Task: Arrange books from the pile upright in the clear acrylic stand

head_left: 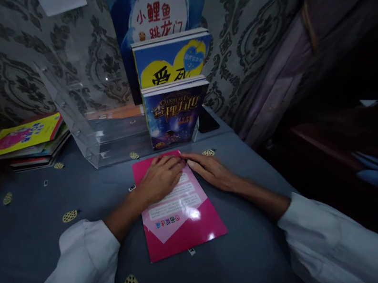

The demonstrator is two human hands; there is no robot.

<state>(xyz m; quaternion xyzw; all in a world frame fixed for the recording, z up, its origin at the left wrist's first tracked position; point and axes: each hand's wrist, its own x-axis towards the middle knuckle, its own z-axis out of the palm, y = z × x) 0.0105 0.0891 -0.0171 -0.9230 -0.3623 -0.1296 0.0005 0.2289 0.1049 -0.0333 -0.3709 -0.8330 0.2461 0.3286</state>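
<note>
A glossy pink book (187, 238) lies upside down to me on the blue-grey cloth, with white text panels and coloured characters on its cover. My left hand (161, 177) rests flat across its upper part, palm down, fingers stretched toward the top right corner. At that corner my right hand (211, 169) touches the book's edge from the side, its fingers extended and thumb slightly apart from them. The fingertips of both hands nearly meet there. Just beyond stands a clear acrylic rack (80, 130), with a dark blue book (173, 115) in its front tier.
Behind the front book stand a yellow-and-blue book (157, 62) and a tall blue book (158, 1). A book stack (38, 147), topped by a yellow one, sits left. A dark phone-like object (208, 122) lies beside the rack. The cloth-covered surface (260, 265) ends at right.
</note>
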